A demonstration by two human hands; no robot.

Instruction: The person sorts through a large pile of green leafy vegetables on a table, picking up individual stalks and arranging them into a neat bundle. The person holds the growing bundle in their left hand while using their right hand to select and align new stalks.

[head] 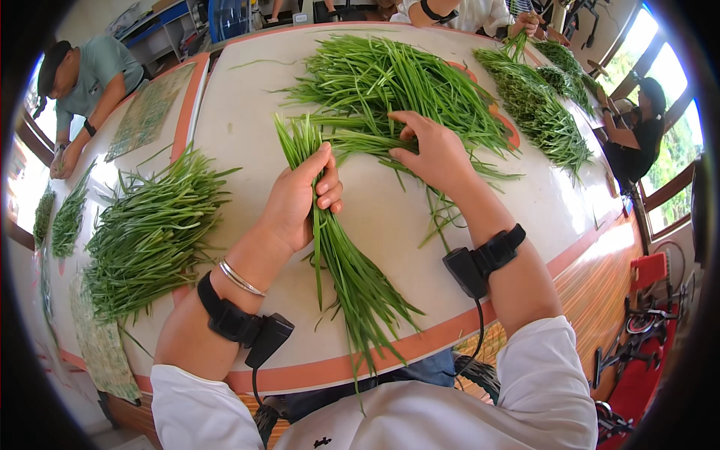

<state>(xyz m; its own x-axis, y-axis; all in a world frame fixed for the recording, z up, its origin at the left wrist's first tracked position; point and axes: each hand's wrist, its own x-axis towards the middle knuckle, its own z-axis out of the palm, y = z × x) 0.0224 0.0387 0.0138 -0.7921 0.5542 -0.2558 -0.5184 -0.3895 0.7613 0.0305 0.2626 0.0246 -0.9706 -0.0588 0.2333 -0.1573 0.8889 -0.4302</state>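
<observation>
My left hand (306, 197) is closed around a bundle of long green leaf stalks (354, 264), which look like garlic chives. The pale ends stick up above my fist, and the dark leaf tips fan down towards the table's near edge. My right hand (430, 146) is spread, its thumb and fingers apart, over some stalks (365, 140) at the near side of a large loose heap of the same greens (388, 84). Whether its fingertips touch them I cannot tell. Another thick pile of greens (152, 236) lies to the left of my left hand.
The white table (253, 140) has an orange border. Further piles of greens (534, 107) lie at the right, and smaller bundles (70, 219) at the far left. Co-workers sit at the left, the far side and the right. Black straps with cabled devices (270, 337) are on my forearms.
</observation>
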